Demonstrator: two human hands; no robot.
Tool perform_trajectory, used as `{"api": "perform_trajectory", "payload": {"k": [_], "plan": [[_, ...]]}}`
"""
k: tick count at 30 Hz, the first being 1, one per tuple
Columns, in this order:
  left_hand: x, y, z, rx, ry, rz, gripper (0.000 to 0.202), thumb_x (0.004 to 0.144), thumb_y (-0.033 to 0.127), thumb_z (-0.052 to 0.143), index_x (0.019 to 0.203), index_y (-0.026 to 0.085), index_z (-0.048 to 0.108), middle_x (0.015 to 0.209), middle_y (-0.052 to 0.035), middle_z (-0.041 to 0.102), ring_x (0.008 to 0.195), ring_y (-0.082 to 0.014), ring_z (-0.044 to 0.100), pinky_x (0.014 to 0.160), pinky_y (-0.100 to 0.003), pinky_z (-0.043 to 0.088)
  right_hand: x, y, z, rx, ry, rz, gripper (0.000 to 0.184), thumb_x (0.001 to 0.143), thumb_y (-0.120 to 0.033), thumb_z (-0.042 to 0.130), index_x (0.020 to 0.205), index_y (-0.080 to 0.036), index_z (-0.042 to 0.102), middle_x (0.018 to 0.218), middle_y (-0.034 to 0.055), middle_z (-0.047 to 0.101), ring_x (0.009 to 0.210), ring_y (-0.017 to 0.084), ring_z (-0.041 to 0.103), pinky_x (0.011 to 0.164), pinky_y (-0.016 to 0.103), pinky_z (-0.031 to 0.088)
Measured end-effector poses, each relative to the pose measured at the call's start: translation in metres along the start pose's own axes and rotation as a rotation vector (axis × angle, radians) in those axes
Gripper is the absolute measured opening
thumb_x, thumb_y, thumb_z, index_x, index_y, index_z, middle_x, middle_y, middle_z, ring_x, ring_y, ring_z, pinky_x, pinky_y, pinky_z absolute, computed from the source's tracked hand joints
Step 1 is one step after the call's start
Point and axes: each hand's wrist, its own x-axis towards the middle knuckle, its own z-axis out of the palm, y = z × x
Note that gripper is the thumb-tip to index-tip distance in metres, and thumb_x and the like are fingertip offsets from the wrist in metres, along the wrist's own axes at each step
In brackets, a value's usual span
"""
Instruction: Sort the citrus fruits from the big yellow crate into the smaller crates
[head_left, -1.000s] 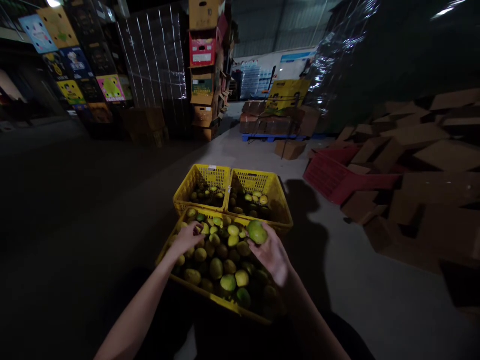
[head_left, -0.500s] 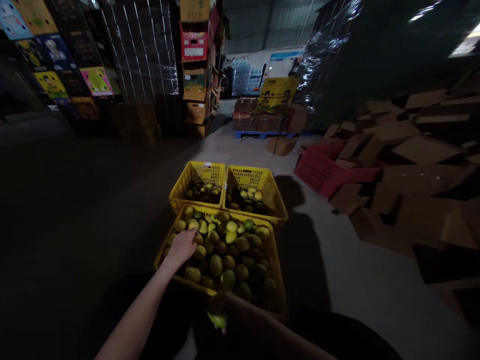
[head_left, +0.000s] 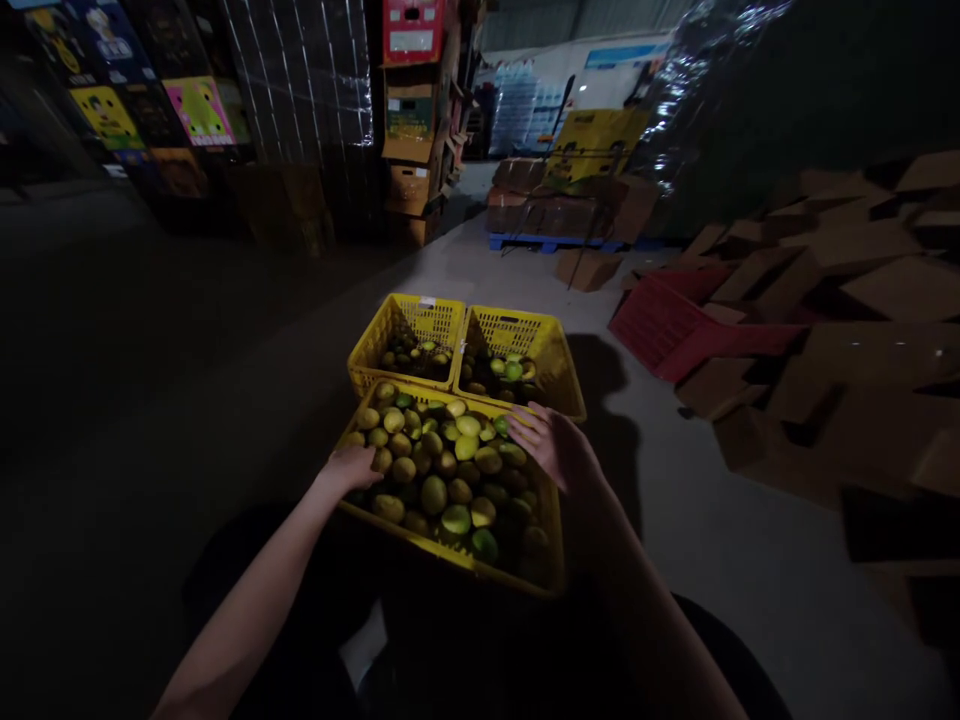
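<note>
A yellow crate point(head_left: 450, 555) full of yellow-green fruits point(head_left: 433, 494) sits on the floor right in front of me. My left hand point(head_left: 351, 468) rests on the fruits at the crate's left side, fingers curled over one of them. My right hand point(head_left: 551, 445) hovers over the crate's far right corner, palm down, fingers spread, with nothing in it. Behind stand two more yellow crates side by side, the left one point(head_left: 405, 325) and the right one point(head_left: 525, 335), each holding a shallow layer of fruits.
A red crate point(head_left: 660, 335) lies tipped among a heap of flattened cardboard boxes point(head_left: 862, 300) on the right. Stacked cartons point(head_left: 412, 120) and wrapped pallets point(head_left: 300, 90) stand at the back. A blue pallet with boxes point(head_left: 555, 215) sits farther off.
One second ago my right hand held a green fruit above the crate; it dropped low near my body, then came back with nothing in it. My left hand slid to the crate's left edge.
</note>
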Motion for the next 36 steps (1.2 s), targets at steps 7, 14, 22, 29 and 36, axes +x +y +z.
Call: {"api": "perform_trajectory", "payload": {"k": [7,14,22,29,36], "plan": [[0.023,-0.012,0.029,0.1,-0.089,-0.06,0.044,0.079,0.03,0.057,0.12,0.015,0.053,0.13,-0.0172,0.052,0.118,-0.0324,0.052,0.092,-0.039,0.042,-0.013,0.01,0.012,-0.091,-0.001,0.13,0.019,0.076,-0.024,0.051,0.092,-0.022,0.061,0.097,0.0083,0.071,0.091,0.025,0.068,0.091,0.042,0.051],[0.036,-0.006,0.079,0.129,-0.015,-0.048,0.063,0.081,0.025,0.057,0.136,0.011,0.033,0.128,-0.0207,0.052,0.121,-0.03,0.048,0.097,-0.037,0.037,-0.026,-0.004,0.02,-0.05,0.07,0.116,0.016,0.077,-0.022,0.048,0.085,-0.024,0.062,0.088,0.0043,0.07,0.081,0.019,0.067,0.082,0.034,0.055],[0.058,0.014,0.101,0.118,0.114,-0.24,0.061,0.085,0.02,0.049,0.139,0.006,0.025,0.121,-0.0261,0.053,0.113,-0.0323,0.052,0.096,-0.043,0.034,-0.045,-0.009,0.015,-0.035,0.124,0.108,0.02,0.077,-0.023,0.043,0.084,-0.02,0.062,0.093,0.0088,0.068,0.082,0.018,0.064,0.087,0.032,0.051],[0.061,0.015,0.094,0.083,0.088,-0.254,0.066,0.083,0.025,0.056,0.139,0.006,0.026,0.119,-0.0269,0.055,0.111,-0.0326,0.053,0.092,-0.04,0.038,-0.055,-0.019,0.007,-0.082,0.156,0.055,0.029,0.079,-0.02,0.035,0.086,-0.019,0.063,0.107,0.0134,0.063,0.098,0.02,0.06,0.095,0.039,0.044],[0.052,0.014,0.043,0.015,0.058,-0.198,0.081,0.071,0.053,0.064,0.135,0.014,0.035,0.119,-0.0191,0.058,0.113,-0.034,0.053,0.091,-0.038,0.04,-0.049,-0.01,0.031,-0.061,0.051,0.136,0.014,0.077,-0.024,0.045,0.077,-0.024,0.06,0.093,0.0056,0.063,0.093,0.018,0.06,0.096,0.036,0.045]]}}
